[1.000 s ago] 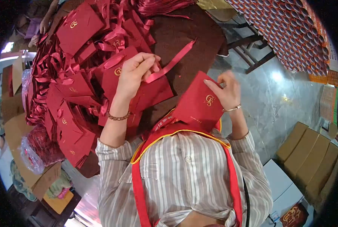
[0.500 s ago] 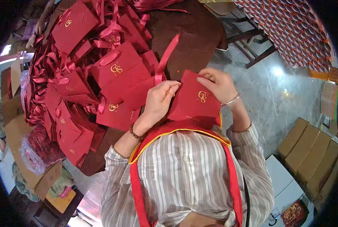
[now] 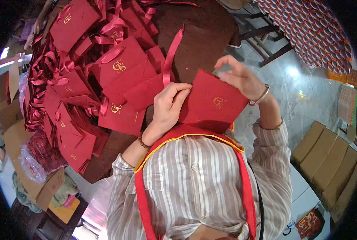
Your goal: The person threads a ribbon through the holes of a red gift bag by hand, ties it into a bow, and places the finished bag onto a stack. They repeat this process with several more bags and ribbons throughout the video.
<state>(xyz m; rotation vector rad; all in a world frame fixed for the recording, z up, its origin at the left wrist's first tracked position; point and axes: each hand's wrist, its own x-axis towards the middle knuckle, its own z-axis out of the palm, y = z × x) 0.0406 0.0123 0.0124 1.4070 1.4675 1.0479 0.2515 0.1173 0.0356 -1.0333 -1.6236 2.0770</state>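
A dark red paper gift bag [image 3: 204, 106] with a gold monogram lies flat against the front of my red apron. My left hand [image 3: 169, 105], wearing a beaded bracelet, pinches the bag's upper left edge between thumb and fingers. Just past that grip, a pink-red ribbon [image 3: 171, 56] stretches away over the brown table cover. At the bag's upper right edge is my right hand [image 3: 244, 82], with a bangle at the wrist. Its thumb and forefinger are curved and apart, and I see nothing between them. The bag's far side is hidden.
A heap of similar red bags with ribbons [image 3: 120, 76] covers the left of the brown-covered table [image 3: 198, 36]. Cardboard boxes [image 3: 326, 160] stand at the lower right. Rows of round red-and-white items [image 3: 306, 32] fill the upper right. Another person's hand [image 3: 29, 42] shows at upper left.
My right hand has come off the bag's face and moved slightly up and right, its fingers parting. The bag has tilted a little and shows more of its front. My left hand keeps its pinch.
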